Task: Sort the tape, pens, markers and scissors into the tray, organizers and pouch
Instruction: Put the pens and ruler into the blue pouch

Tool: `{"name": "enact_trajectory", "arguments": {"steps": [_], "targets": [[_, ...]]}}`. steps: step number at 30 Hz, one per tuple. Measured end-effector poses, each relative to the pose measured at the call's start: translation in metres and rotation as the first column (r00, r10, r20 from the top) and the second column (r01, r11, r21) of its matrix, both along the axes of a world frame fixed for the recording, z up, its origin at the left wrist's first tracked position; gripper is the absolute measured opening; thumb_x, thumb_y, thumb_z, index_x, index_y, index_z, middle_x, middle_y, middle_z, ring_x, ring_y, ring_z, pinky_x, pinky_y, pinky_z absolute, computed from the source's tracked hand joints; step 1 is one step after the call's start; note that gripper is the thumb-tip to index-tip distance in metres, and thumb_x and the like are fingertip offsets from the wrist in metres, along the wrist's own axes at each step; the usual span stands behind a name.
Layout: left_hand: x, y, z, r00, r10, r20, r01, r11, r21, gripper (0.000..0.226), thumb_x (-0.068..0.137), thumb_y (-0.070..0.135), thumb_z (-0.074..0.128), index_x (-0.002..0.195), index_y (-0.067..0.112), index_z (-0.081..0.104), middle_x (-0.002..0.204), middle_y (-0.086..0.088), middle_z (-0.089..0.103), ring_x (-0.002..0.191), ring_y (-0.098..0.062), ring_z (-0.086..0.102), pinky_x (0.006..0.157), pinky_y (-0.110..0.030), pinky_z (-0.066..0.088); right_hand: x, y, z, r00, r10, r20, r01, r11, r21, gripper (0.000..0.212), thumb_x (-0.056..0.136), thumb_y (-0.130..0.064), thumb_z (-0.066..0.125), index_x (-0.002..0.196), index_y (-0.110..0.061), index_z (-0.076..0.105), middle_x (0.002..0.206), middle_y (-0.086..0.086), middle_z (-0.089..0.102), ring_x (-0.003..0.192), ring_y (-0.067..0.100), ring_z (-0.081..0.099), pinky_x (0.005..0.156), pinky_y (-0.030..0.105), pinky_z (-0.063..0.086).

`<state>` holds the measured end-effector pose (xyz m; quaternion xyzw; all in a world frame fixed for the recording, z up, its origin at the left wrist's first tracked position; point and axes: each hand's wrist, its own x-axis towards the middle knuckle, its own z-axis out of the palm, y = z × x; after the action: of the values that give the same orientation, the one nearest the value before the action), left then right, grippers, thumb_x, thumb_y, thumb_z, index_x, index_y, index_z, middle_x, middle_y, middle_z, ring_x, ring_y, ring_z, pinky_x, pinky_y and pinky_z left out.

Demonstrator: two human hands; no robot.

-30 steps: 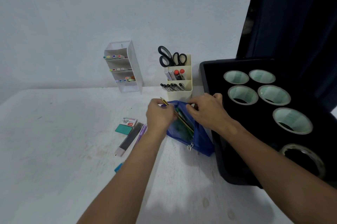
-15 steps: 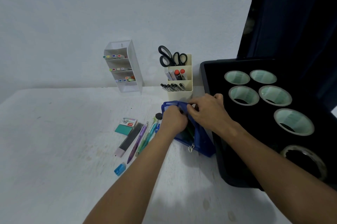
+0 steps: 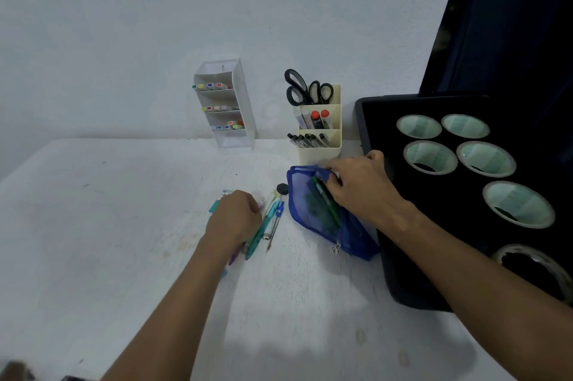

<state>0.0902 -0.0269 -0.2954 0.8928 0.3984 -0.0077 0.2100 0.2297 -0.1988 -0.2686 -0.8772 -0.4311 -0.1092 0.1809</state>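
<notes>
Pinching the far rim of the blue mesh pouch (image 3: 322, 210), my right hand (image 3: 361, 186) holds its mouth open, fingers curled on the fabric, with a green pen (image 3: 325, 203) lying inside just under the knuckles. My left hand (image 3: 235, 217) has left the pouch since half a second ago and now rests palm down on the loose pens (image 3: 263, 225) on the desk (image 3: 124, 225), left of the pouch; its fingers are bent over them, but I cannot tell whether they have closed on any pen. The pouch has stayed against the near left edge of the black tray (image 3: 372, 120), which holds the tape rolls (image 3: 429, 157). Beyond the pouch stands the cream organizer (image 3: 321, 151) with scissors (image 3: 307, 89), and further left the white organizer (image 3: 228, 104) with markers.
</notes>
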Motion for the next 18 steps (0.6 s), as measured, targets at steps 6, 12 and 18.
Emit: {"name": "enact_trajectory", "arguments": {"steps": [6,12,18], "targets": [[-0.010,-0.007,-0.004,0.993,-0.082,-0.083,0.088,0.993,0.080,0.023,0.094,0.028,0.053,0.105,0.016,0.069,0.077,0.000,0.062,0.062,-0.008,0.053,0.063,-0.023,0.046,-0.001,-0.003,0.000,0.995,-0.080,0.055,0.081,0.997,-0.013,0.024,0.089,-0.023,0.045,0.099,-0.019,0.066,0.078,0.002,0.062,0.086,0.023,0.054,0.084,0.036,0.018],[-0.002,-0.017,-0.006,0.987,-0.095,-0.128,0.114,0.982,0.153,0.023,0.097,0.024,0.050,0.110,0.014,0.067,0.093,-0.006,0.068,0.072,-0.017,0.059,0.071,-0.030,0.053,-0.004,-0.005,0.000,0.999,-0.055,-0.004,0.055,0.998,0.004,0.023,0.093,-0.022,0.044,0.100,-0.018,0.065,0.082,0.001,0.063,0.085,0.022,0.055,0.089,0.036,0.021],[-0.001,-0.027,0.002,0.962,-0.096,-0.254,0.148,0.970,0.194,0.015,0.091,0.015,0.056,0.105,0.011,0.052,0.101,-0.005,0.061,0.089,-0.019,0.062,0.073,-0.030,0.051,-0.001,-0.006,-0.002,0.993,-0.115,0.018,0.115,0.993,0.003,0.027,0.093,-0.024,0.043,0.106,-0.021,0.067,0.083,0.002,0.064,0.092,0.022,0.052,0.090,0.038,0.021]]}}
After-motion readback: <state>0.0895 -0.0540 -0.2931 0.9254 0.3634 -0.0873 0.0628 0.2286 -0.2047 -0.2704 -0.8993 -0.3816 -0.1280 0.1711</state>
